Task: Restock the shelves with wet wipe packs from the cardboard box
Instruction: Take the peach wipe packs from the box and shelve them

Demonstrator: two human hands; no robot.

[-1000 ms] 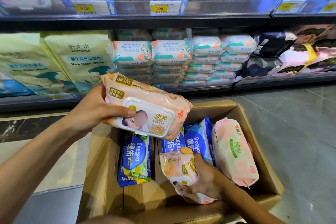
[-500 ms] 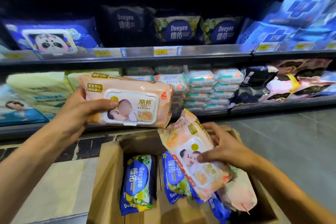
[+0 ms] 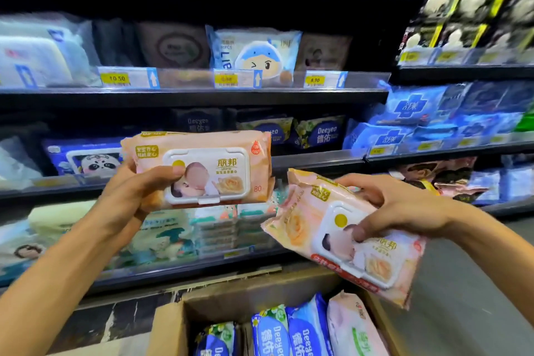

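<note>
My left hand [image 3: 130,199] grips a peach wet wipe pack [image 3: 248,165] with a white flip lid, held level in front of the shelves. My right hand [image 3: 404,208] grips a second peach wet wipe pack [image 3: 303,225], tilted down to the right, above the cardboard box [image 3: 170,326]. Blue Deeyeo packs [image 3: 286,332] and a pink pack [image 3: 352,329] stand upright inside the box. The shelves [image 3: 202,92] hold many wipe packs behind both hands.
Price tags [image 3: 115,78] line the shelf edges. Blue packs [image 3: 404,113] fill the right shelf, dark packs [image 3: 462,9] the upper right. A panda pack [image 3: 89,159] sits behind my left hand. Grey floor [image 3: 468,298] lies to the right of the box.
Both hands have risen with their packs. The right hand lifted its pack out of the box. The view has tilted upward, showing higher shelves.
</note>
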